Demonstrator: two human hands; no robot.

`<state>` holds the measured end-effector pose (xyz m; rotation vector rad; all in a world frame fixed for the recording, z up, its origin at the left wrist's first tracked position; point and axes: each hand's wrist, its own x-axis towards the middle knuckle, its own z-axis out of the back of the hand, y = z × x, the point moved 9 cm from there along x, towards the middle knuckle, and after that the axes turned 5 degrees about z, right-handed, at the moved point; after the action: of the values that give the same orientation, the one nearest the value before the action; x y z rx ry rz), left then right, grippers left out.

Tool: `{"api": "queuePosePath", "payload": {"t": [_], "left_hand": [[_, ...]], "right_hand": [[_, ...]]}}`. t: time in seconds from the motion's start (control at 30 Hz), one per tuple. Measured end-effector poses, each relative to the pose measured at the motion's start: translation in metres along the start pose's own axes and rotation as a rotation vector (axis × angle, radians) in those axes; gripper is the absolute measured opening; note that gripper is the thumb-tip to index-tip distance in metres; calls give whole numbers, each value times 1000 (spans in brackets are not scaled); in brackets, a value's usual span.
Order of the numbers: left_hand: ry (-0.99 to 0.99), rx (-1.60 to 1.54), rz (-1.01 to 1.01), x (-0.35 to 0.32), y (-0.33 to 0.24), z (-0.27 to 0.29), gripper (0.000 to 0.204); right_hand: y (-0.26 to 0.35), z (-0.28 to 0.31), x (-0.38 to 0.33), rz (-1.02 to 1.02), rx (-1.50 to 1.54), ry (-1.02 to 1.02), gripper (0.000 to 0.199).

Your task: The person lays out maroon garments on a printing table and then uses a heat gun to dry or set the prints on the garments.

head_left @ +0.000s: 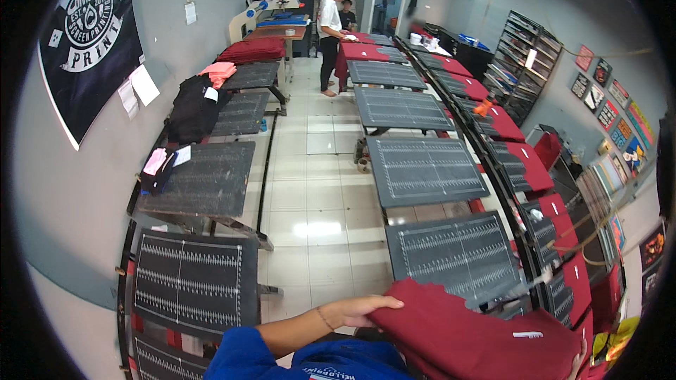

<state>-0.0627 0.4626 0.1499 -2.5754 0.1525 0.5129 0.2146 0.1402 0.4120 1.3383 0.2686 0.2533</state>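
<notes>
A maroon shirt [465, 331] with a small white print near its right part hangs spread between my two hands at the lower right. My left hand [362, 308] pinches its left edge, thumb on top and the other fingers beneath the cloth. At the far right end of the cloth my right hand [579, 362] grips the edge; only a few fingertips show, the rest is behind the fabric. Just beyond the shirt is a dark printing board [451, 246] with white ruled marks, partly covered by the cloth.
More marked boards [196, 271] stand in a row on the left. Maroon shirts [531, 165] lie on boards along the right rail. A white-tiled aisle [303, 197] runs between the rows. Far back, a person [329, 28] in a white top stands by a board.
</notes>
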Motion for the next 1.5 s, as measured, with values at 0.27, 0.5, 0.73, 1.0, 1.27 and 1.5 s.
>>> {"api": "queuePosePath", "payload": {"t": [0.27, 0.5, 0.73, 1.0, 1.27, 1.5], "left_hand": [[-375, -72, -330, -132, -230, 148, 56], [-690, -311, -636, -206, -383, 257, 54], [-743, -381, -815, -249, -541, 374, 54], [-718, -281, -706, -258, -785, 520, 51], [-561, -115, -585, -201, -1039, 622, 42], [-298, 249, -381, -18, -1314, 661, 29]], "right_hand": [[48, -329, 153, 420, 207, 395, 55], [108, -661, 257, 180, 515, 735, 49], [140, -904, 325, 113, 502, 856, 45], [182, -1101, 379, 126, 445, 753, 45], [192, -1230, 458, 100, 418, 537, 42], [179, -1300, 590, 161, 458, 283, 39]]}}
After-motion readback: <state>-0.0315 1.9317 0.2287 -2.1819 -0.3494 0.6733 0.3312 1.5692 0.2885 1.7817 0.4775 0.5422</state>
